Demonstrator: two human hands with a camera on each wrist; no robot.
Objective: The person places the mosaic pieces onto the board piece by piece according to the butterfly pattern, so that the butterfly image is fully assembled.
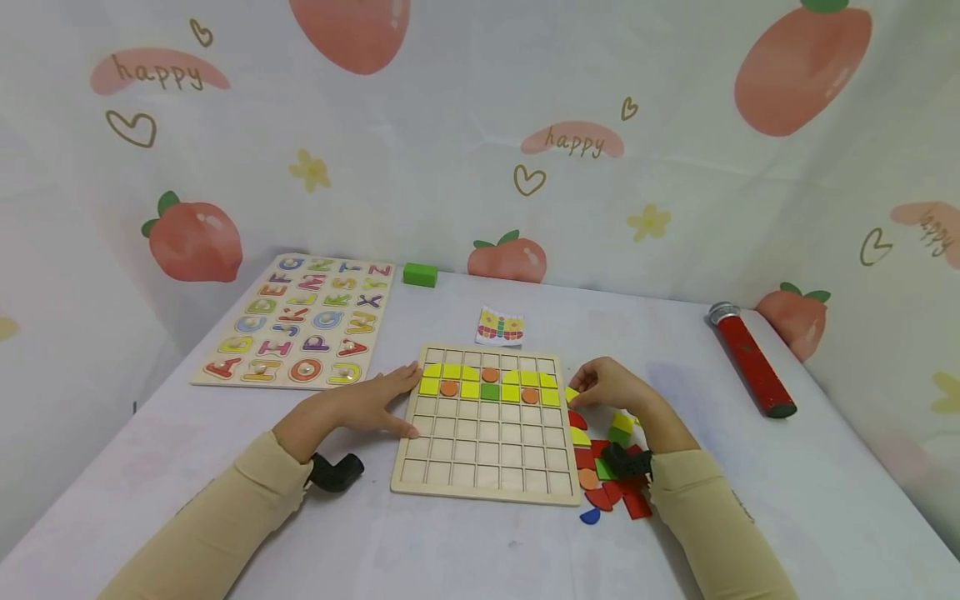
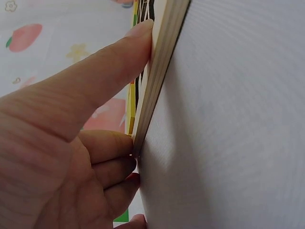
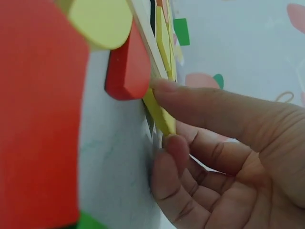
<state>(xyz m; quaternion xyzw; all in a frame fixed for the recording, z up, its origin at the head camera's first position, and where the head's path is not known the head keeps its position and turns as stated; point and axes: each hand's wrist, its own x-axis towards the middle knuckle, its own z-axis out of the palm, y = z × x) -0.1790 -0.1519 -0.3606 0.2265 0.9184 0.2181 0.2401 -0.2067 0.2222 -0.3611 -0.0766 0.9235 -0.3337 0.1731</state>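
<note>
A wooden grid board (image 1: 486, 450) lies on the table, its upper two rows filled with yellow pieces, orange discs and a green square (image 1: 490, 392). Thumb and fingers of my left hand (image 1: 367, 402) rest spread along the board's left edge; the left wrist view has the thumb (image 2: 119, 57) on its rim. At the board's right edge my right hand (image 1: 617, 388) pinches a yellow piece (image 3: 159, 114) between thumb and fingertips, partly covered by them. A red rounded piece (image 3: 128, 69) lies close by, with a yellow rounded piece (image 1: 580, 437) below it in the head view.
Several red, green, orange and blue pieces (image 1: 600, 498) lie beside the board under my right wrist. A pattern card (image 1: 499, 327) is behind the board. An alphabet puzzle board (image 1: 300, 321) lies back left, a green block (image 1: 420, 275) near it, a red microphone (image 1: 752, 360) at right.
</note>
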